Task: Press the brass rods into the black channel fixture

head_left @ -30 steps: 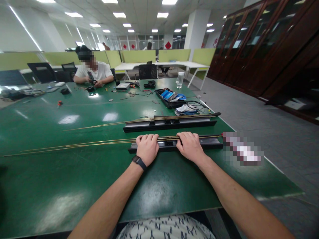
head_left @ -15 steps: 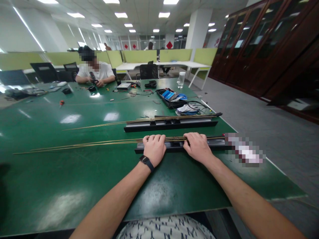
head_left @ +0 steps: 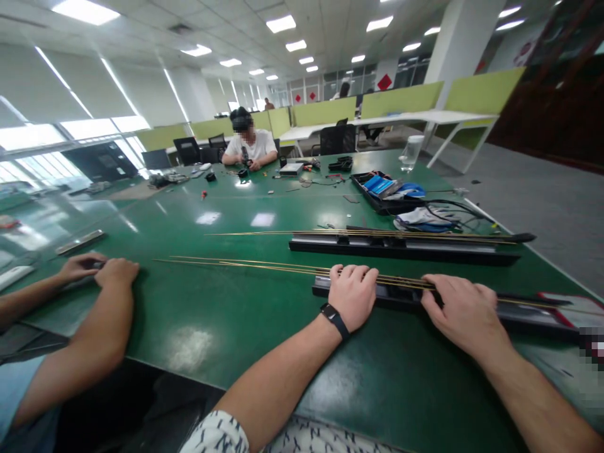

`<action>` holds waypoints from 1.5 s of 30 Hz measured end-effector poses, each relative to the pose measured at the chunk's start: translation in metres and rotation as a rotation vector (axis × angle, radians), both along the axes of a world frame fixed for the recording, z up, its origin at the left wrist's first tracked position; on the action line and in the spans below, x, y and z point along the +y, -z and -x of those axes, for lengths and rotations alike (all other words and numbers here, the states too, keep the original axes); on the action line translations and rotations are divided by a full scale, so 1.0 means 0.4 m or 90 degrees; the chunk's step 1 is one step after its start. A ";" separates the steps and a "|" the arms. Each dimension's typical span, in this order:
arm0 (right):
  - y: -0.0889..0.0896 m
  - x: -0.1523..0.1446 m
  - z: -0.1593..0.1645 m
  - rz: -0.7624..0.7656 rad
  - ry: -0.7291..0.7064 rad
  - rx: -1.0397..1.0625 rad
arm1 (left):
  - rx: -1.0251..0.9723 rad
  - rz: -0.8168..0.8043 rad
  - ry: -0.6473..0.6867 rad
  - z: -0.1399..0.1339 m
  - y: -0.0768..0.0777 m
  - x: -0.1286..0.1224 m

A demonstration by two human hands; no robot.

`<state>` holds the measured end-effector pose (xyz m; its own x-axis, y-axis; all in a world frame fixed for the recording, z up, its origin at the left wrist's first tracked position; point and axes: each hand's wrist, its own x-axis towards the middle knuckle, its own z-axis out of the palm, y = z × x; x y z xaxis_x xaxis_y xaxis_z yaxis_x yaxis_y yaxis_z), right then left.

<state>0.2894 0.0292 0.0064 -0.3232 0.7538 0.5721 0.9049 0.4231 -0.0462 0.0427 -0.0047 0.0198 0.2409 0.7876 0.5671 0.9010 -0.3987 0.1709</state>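
Note:
Several thin golden rods (head_left: 264,265) lie along a long black rail (head_left: 399,299) in front of me, their far ends sticking out well past it to the left. My left hand (head_left: 353,292), with a dark watch at the wrist, curls its fingers over the rods near the rail's left end. Farther right, my right hand (head_left: 465,308) is also closed over rods and rail, thumb on the near side. The fingertips of both hands are partly hidden. Behind lies a second black rail (head_left: 358,245) with similar golden rods on top.
A black tray (head_left: 372,198) holds blue items, with gloves (head_left: 425,217) and cables beside it. A red-edged white object (head_left: 576,308) lies right. One co-worker's hands (head_left: 106,270) are at the left; another person (head_left: 250,146) sits across the green table (head_left: 212,302).
My view has swung left, so everything sits farther right in the picture and a co-worker's arms show at the left. Both my hands stay on the rods and rail.

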 end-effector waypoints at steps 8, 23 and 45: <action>0.017 0.016 0.004 -0.008 -0.013 0.049 | -0.034 -0.008 0.015 0.022 0.017 0.003; -0.010 -0.018 -0.014 0.020 0.018 0.041 | -0.083 -0.007 0.056 -0.013 0.029 0.022; -0.008 -0.019 -0.019 0.008 0.011 0.085 | -0.074 -0.031 0.068 -0.018 0.030 0.023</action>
